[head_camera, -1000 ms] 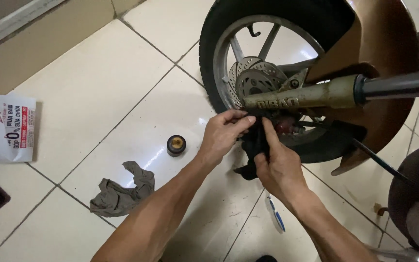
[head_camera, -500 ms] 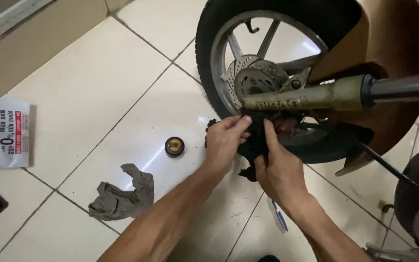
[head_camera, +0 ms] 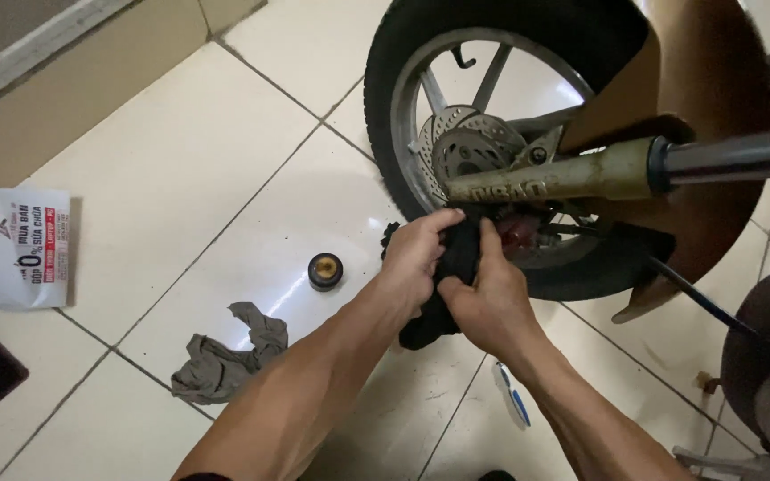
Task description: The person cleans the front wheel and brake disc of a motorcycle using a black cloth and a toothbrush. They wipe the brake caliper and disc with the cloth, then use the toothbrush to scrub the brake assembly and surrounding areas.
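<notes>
A motorcycle front wheel [head_camera: 421, 53] with a silver rim and a drilled brake disc [head_camera: 470, 147] lies tilted over the white tiled floor. A dull gold fork leg [head_camera: 572, 178] crosses in front of the disc. Just below the fork, my left hand [head_camera: 416, 258] and my right hand [head_camera: 487, 294] both grip a black rag [head_camera: 458, 254], pressing it against the reddish brake part [head_camera: 520, 230] under the fork. The rag's lower end hangs down to the floor between my wrists.
A small round black and gold cap [head_camera: 324, 270] sits on the tile left of my hands. A crumpled grey rag [head_camera: 229, 356] lies nearer. A white printed bag [head_camera: 11, 258] is at far left. A blue and white object [head_camera: 511, 396] lies by my right forearm.
My hands have stayed on the black rag at the brake, shifting slightly upward toward the fork. The camera view has drifted a little.
</notes>
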